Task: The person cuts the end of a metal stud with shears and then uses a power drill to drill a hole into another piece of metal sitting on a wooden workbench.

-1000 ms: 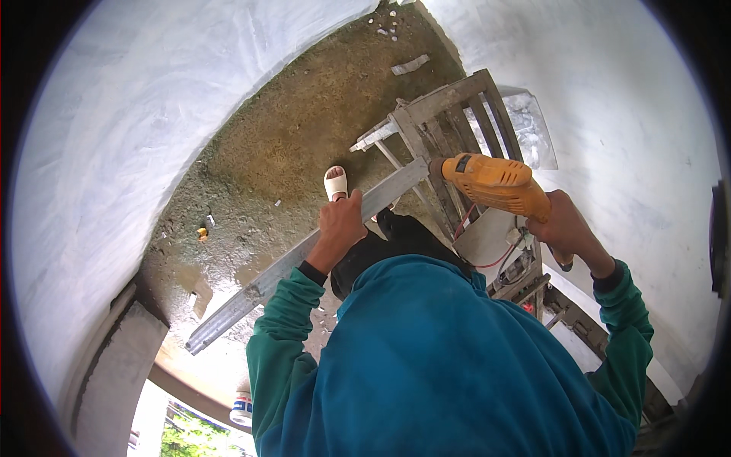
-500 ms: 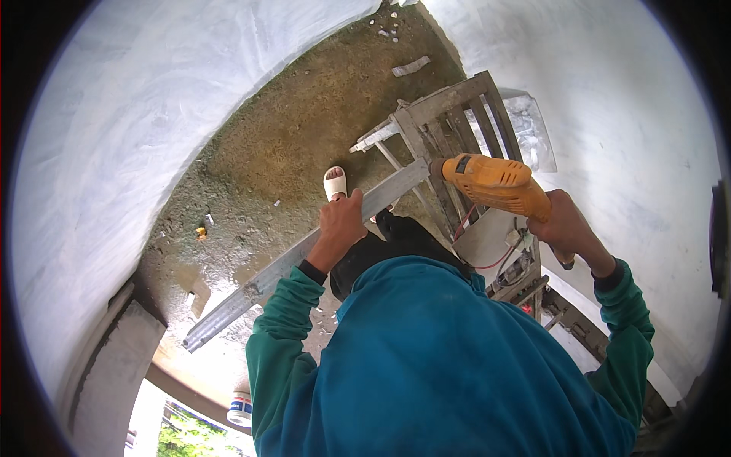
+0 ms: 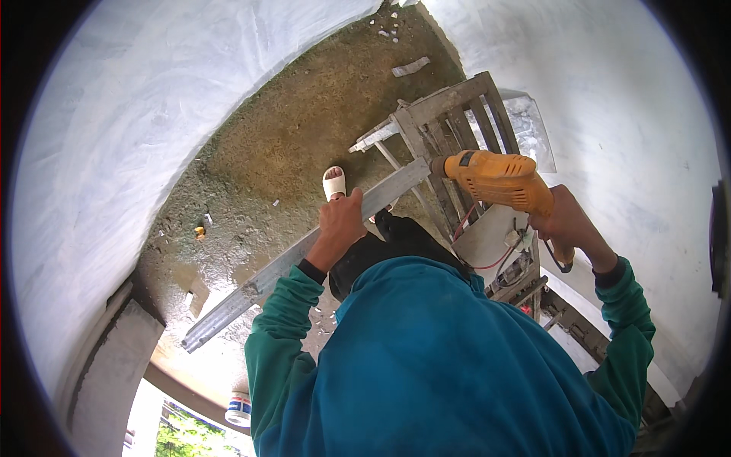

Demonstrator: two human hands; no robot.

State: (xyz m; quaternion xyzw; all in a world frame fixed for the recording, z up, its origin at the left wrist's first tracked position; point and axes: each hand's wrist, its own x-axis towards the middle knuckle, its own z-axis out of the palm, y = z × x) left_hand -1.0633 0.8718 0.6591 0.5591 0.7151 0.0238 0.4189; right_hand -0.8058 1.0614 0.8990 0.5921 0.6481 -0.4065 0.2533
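Note:
My left hand (image 3: 343, 226) is closed around a long grey metal channel (image 3: 394, 191), which slants from the lower left up to the right, across my legs. An orange power drill (image 3: 499, 180) is gripped in my right hand (image 3: 567, 225). The drill's front end meets the channel's upper right end, with its dark chuck (image 3: 438, 167) right against it. Whether a bit has entered the metal is hidden. Below my right hand, part of the drill's handle shows.
A worn wooden chair (image 3: 449, 103) stands behind the drill, with a board and red and black wires on it. Whitewashed walls (image 3: 183, 84) rise on both sides. Scraps lie on the rough wet floor (image 3: 304, 99). A white tub (image 3: 238, 410) sits at lower left.
The drill's body and my right hand have shifted slightly to the right, and more of its handle shows. My left hand and the channel stay almost still.

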